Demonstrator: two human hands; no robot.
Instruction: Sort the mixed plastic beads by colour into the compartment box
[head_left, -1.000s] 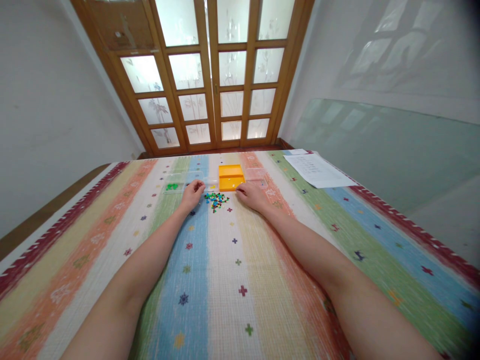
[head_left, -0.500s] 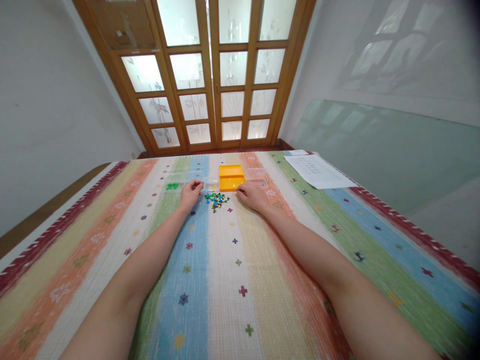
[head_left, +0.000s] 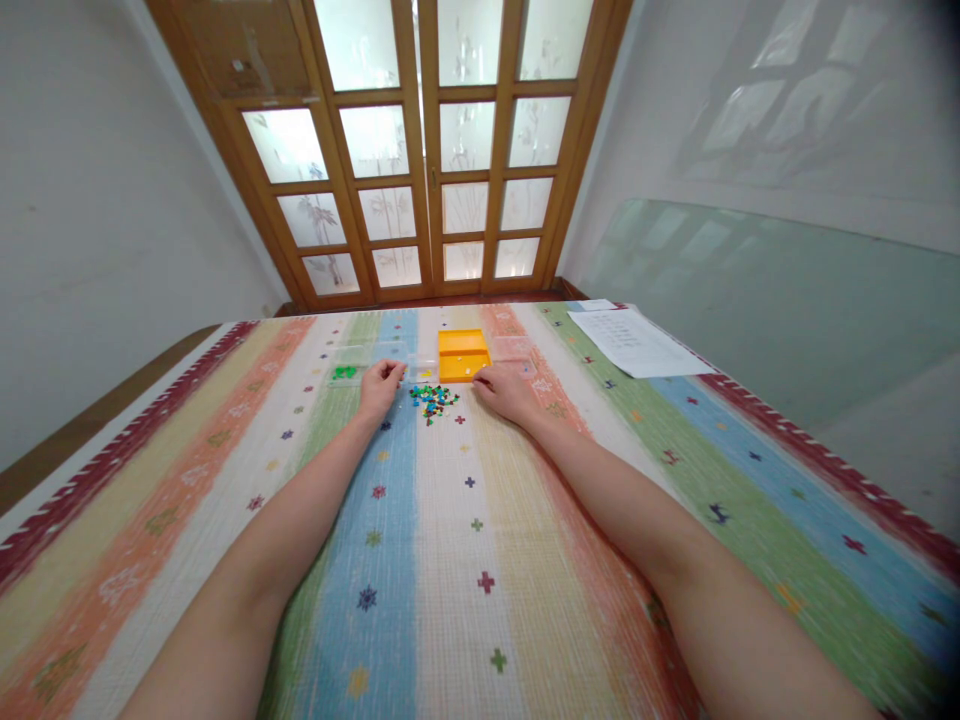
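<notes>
A small pile of tiny blue, green, yellow and dark pieces lies on the striped cloth between my hands. On the pile's left is my left hand, its thumb and fingers pinched together; whatever they hold is too small to make out. My right hand rests at the near right corner of an open orange box, fingers curled closed, their contents hidden. A few small pale pieces lie inside that box. Left of my left hand, green pieces sit in a clear plastic box.
Another clear box stands right of the orange one, partly behind my right hand. Yellow pieces lie in a clear tray left of the orange box. Paper sheets lie at the far right. Beyond the table stands a wood-framed glass door.
My left hand has shifted very slightly left, still pinched. My right hand, the pile and the boxes look the same.
</notes>
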